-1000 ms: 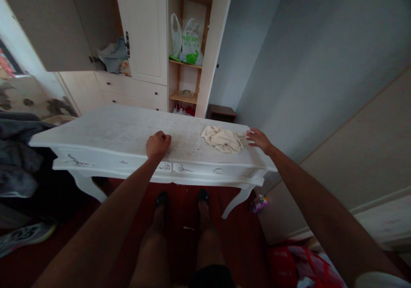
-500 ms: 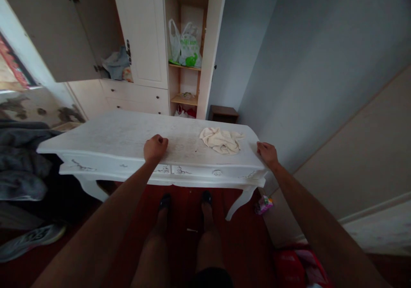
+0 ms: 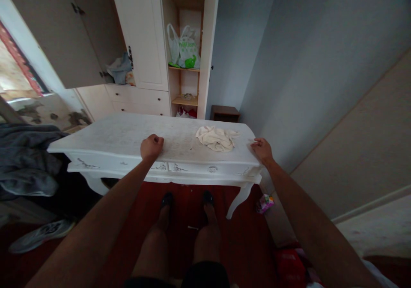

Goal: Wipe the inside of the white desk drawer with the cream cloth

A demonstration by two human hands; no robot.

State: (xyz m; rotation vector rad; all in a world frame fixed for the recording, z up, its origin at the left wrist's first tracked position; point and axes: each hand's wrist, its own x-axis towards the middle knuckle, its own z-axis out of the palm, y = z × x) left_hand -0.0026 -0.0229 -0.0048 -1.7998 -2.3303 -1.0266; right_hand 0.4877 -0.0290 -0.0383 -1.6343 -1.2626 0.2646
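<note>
Left hand [image 3: 151, 147] — fingers fisted; right hand [image 3: 262, 151] — fingers bent, pinch unclear; cloth [image 3: 216, 139] between, on table [image 3: 128, 130]

Through my feed I get a white desk [image 3: 105, 136] mottled with grey smudges, its drawer front [image 3: 194, 169] white too, patterned with dark-edged scrollwork [image 3: 177, 167]. The cloth [image 3: 215, 139] reads cream to me. I pick out a dark red floor [image 3: 244, 241], a blue-grey wall [image 3: 305, 73], a white carrier bag [image 3: 189, 53] printed in green, a pink box [image 3: 264, 203] with a yellow-orange patch, and black shorts [image 3: 205, 276].
</note>
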